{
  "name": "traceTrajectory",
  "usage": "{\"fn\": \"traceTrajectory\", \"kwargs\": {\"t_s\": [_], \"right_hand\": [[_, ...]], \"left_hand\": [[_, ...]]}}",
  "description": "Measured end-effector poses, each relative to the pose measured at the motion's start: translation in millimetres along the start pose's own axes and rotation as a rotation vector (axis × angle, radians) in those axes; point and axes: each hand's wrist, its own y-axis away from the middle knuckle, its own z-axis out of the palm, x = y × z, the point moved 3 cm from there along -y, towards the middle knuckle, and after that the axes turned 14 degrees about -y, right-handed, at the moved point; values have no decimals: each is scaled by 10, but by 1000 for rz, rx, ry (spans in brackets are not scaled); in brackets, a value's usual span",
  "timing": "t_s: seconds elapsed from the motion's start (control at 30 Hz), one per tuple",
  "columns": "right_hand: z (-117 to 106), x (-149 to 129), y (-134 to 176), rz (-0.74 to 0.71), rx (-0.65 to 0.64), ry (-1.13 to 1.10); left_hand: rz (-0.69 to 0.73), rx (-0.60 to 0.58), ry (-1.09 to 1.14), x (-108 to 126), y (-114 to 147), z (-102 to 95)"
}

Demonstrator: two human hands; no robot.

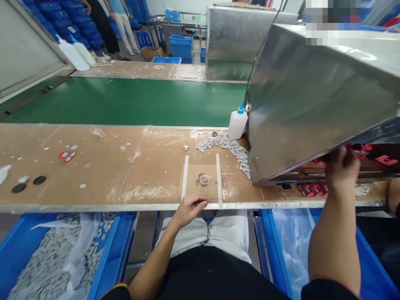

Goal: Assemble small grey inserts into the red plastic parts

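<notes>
My left hand (191,209) rests at the front edge of the table, its fingers loosely bent and the thumb apart from them, with nothing visible in it. Just beyond it lies a cardboard patch between two white tape strips (219,181), with a small round clear cup (204,179) holding something pinkish. My right hand (342,166) reaches in under the lower edge of the metal hood (309,108). Its fingertips are hidden there. Close to that hand, several small red and black pieces (312,190) lie in a row, and more red pieces show under the hood.
Small grey tiles (231,146) lie in a curved heap beside a white squeeze bottle (238,123). A green conveyor belt (134,100) runs behind. Blue bins (117,250) stand below the table on both sides. Black discs (39,180) and a red piece (67,156) lie left.
</notes>
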Motion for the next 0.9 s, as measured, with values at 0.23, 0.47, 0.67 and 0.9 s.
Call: {"fn": "traceTrajectory", "kwargs": {"t_s": [0.23,0.47,0.67,0.9], "right_hand": [[758,296,2013,618,-7,-476],[1635,109,2490,910,-116,-883],[1864,18,2401,1070,-280,-921],[1984,-63,2240,854,-348,-593]], "left_hand": [[344,-208,106,469,18,277],[396,-141,48,457,169,265],[378,-29,-5,270,172,12],[369,236,-249,211,154,-43]]}}
